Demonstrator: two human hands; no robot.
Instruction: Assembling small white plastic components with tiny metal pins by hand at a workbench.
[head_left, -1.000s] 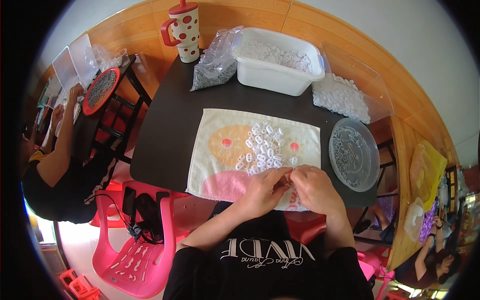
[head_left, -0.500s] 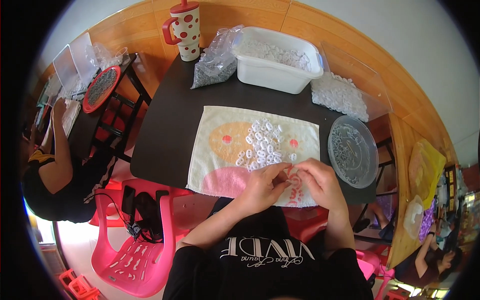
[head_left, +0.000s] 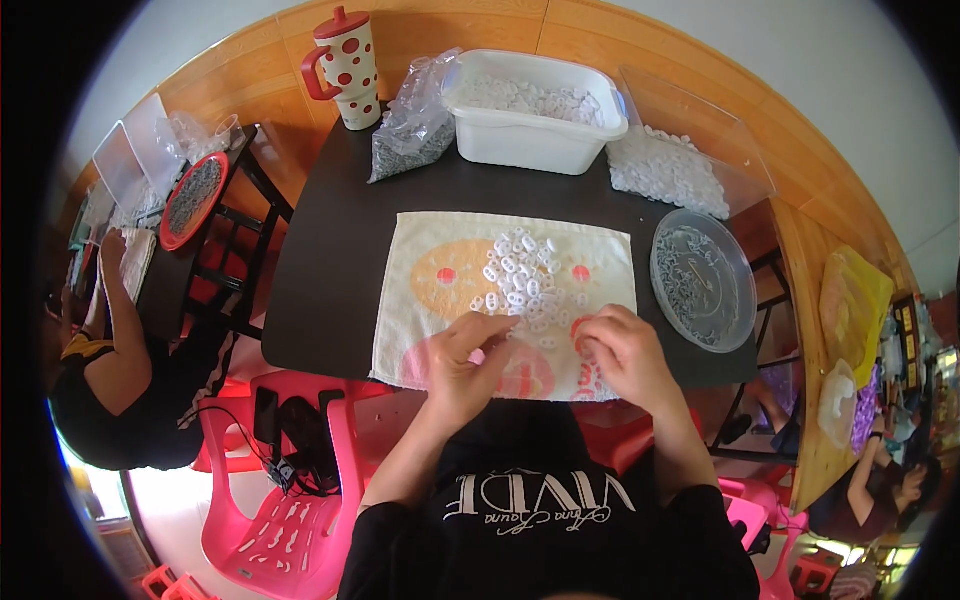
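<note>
A loose pile of small white plastic pieces with two holes (head_left: 520,270) lies on a pale patterned towel (head_left: 405,300). At the pile's lower left edge is my left hand (head_left: 468,362). Its thumb and forefinger are apart, with nothing visible between them. My right hand (head_left: 628,360) hovers over the towel's right side, its fingers curled and the thumb drawn in to them. Whatever those fingertips hold, if anything, is too small to make out. Between the hands, a few blurred white pieces show near the pile.
Along the dark table's (head_left: 330,250) back stand a spotted tumbler (head_left: 355,75), a bag of small grey parts (head_left: 410,140), a white tub (head_left: 535,140) and a bag of white pieces (head_left: 668,175). A round clear tray (head_left: 703,285) holds small metallic parts. A pink chair (head_left: 285,520) is at left; another person (head_left: 115,360) sits beyond.
My hands were close together below the pile and have parted. The left moved left toward the pile's edge; the right stayed near the towel's right side. The whole view shifted slightly.
</note>
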